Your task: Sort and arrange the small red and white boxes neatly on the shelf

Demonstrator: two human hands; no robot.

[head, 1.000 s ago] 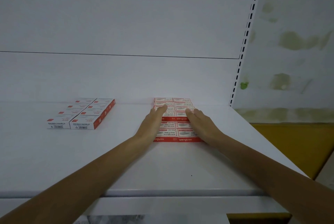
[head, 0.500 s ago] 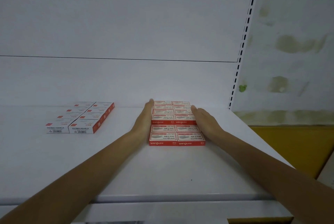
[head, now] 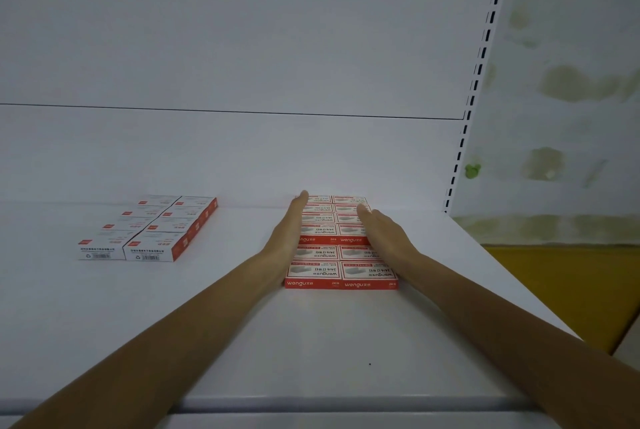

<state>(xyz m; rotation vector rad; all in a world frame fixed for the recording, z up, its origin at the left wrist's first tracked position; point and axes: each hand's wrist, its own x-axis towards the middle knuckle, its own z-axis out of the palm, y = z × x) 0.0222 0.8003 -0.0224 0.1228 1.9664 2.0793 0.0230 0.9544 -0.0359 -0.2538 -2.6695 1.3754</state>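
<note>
Left hand (head: pixel 289 231): fingers straight and together, palm edge-on against the left flank of the red boxes (head: pixel 341 272). Right hand (head: pixel 384 232): likewise flat along the right flank, fingertips reaching toward the rear rows. Neither hand grips anything.

Change: a second ago both hands lay on top of the block; they have since slid out to its sides. Reads as a squeeze to true up the two columns, probably a finishing touch on this group.

Block sits right of centre on the shelf (head: pixel 242 342), running back to the rear panel (head: pixel 242 47), rear rows higher than the front two.

White boxes (head: pixel 149 231) well apart to the left, angled slightly. Slotted upright (head: pixel 474 82) at right. Nothing blocks the hands.
</note>
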